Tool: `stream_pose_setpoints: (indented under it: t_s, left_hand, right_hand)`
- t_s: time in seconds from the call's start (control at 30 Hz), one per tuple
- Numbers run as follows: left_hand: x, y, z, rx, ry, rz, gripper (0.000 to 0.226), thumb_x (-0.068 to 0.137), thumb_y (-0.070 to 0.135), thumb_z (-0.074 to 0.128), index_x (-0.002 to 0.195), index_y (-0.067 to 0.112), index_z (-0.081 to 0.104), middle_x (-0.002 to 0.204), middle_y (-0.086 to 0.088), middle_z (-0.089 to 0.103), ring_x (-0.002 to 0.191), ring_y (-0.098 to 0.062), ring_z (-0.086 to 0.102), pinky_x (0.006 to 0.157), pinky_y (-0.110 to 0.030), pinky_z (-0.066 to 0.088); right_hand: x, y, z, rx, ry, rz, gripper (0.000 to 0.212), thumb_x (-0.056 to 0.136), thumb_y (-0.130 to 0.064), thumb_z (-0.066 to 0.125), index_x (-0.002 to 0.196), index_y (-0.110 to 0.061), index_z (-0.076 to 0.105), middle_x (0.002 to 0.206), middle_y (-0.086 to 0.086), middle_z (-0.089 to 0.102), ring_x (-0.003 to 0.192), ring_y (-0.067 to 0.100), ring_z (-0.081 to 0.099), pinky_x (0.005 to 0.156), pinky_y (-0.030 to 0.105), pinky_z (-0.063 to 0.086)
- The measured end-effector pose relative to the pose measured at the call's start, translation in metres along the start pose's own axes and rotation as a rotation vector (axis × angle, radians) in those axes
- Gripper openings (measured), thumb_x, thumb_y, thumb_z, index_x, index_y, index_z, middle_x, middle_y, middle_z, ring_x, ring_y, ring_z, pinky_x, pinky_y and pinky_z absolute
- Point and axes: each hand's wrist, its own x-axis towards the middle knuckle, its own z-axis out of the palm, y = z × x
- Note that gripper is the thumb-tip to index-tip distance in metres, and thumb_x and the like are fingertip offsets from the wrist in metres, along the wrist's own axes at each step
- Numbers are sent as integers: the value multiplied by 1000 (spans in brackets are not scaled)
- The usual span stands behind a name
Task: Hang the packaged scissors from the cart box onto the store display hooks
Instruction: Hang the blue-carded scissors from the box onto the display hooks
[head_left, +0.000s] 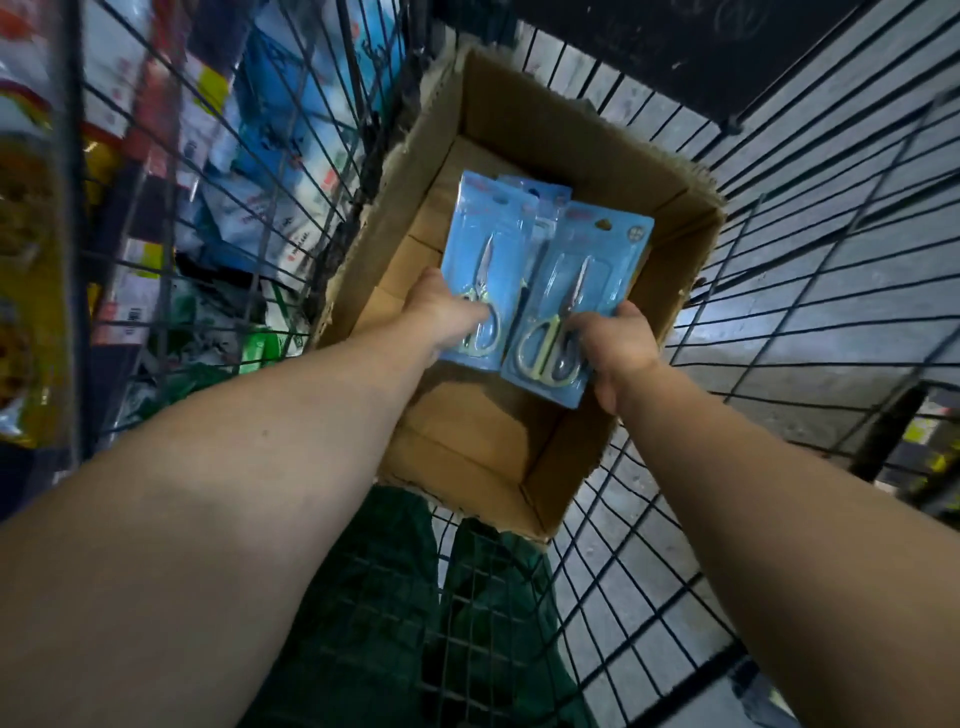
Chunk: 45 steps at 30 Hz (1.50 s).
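Both my arms reach down into the cardboard box (519, 140) sitting in the wire cart (779, 270). My left hand (447, 317) grips the left scissors pack (483, 249) at its lower end, thumb curled over the handles. My right hand (618, 353) pinches the right scissors pack (582, 291) at its bottom corner. Another blue pack (543, 195) peeks out behind these two. All are over the box's open middle. Beyond the cart's left wall, blurred store goods (270, 156) crowd together.

Dim, bluish light; wide-angle bending at the edges; left shelves (156, 156) blurred.
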Motion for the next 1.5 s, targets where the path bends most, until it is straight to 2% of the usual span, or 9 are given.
stream_pose_setpoints:
  t_s: [0.13,0.27,0.43,0.67,0.8,1.03,1.2,1.33,1.5]
  left_hand:
    - [-34,3,-22,-19,-76,42,30,81,16,74,105,18,56,90,4,63,76,-10,60,56,-18,45]
    - [-76,13,-47,-61,-169,108,22,80,19,79,97,21,64,102,0,71,85,-16,69,77,-30,56]
    - [-135,33,-81,-89,-157,212,29,81,15,79,104,21,63,92,7,64,61,0,57,42,-8,43]
    - [-214,42,-117,-184,-7,323,57,69,33,87,116,16,58,106,2,67,84,-12,63,66,-26,52]
    - [-278,22,-132,-285,119,382,91,62,47,88,136,13,47,136,-1,54,116,-27,57,89,-32,47]
    - [-394,-75,-140,-593,460,447,33,74,21,84,104,19,70,104,1,72,83,-14,67,73,-27,51]
    - [-478,-176,-154,-742,733,369,32,78,24,81,107,17,69,104,4,68,83,-13,59,70,-25,41]
    - [-534,-270,-150,-874,946,307,27,81,23,79,102,17,63,101,6,64,91,-16,59,72,-28,41]
    - [-591,-399,-135,-1001,1135,171,43,74,26,85,109,13,66,102,2,69,91,-17,65,79,-29,49]
  right_hand:
    - [-33,-11,-5,71,-63,-4,29,88,-2,61,111,-16,52,103,4,67,96,26,66,89,47,54]
    - [-74,-19,-9,47,-54,-74,38,84,-5,70,117,-12,53,112,8,68,96,27,68,85,48,56]
    - [-130,-25,-13,46,-61,-213,37,82,-3,71,117,-8,60,113,11,69,100,30,68,87,52,55]
    - [-204,-52,-27,-58,-138,-396,20,82,-7,73,92,-20,62,104,10,72,90,28,71,84,49,57]
    - [-246,-61,-30,-159,-229,-520,28,79,-8,76,100,-17,60,108,8,71,92,29,70,84,51,57]
    - [-341,-25,2,-339,-418,-811,42,76,-10,78,109,-13,52,104,6,68,89,23,67,82,44,57]
    - [-425,36,49,-578,-627,-1001,40,78,-17,78,105,-18,49,105,-2,62,99,19,61,89,36,50]
    - [-487,113,85,-728,-791,-1076,45,78,-24,79,110,-25,47,118,1,65,108,24,63,96,47,51]
    - [-555,227,120,-883,-961,-1144,55,79,-25,78,125,-15,49,121,4,64,107,23,63,93,44,52]
